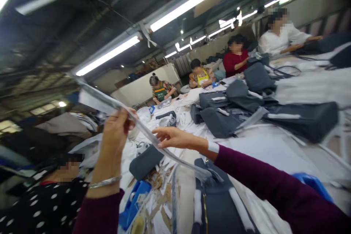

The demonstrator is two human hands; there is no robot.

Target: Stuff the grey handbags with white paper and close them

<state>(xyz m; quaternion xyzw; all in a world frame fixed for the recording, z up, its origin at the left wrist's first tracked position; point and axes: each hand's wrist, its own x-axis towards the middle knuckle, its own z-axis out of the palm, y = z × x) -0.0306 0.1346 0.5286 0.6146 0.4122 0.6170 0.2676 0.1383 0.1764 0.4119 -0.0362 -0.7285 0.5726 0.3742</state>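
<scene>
My left hand (116,131) is raised at near left, fingers and thumb closed in a pinch on the clear plastic strip (142,128). From that pinch the strip runs diagonally, its upper end to the far left and its lower end down to the dark grey bag (219,204) lying near on the surface (263,150). My right hand (172,138) is almost flat, fingers extended, touching the strip at mid-length (no closed grip is visible). A grey pouch (145,161) lies just below the strip and a blue tray (134,201) sits nearer. The white bands on the bag are too blurred to read.
</scene>
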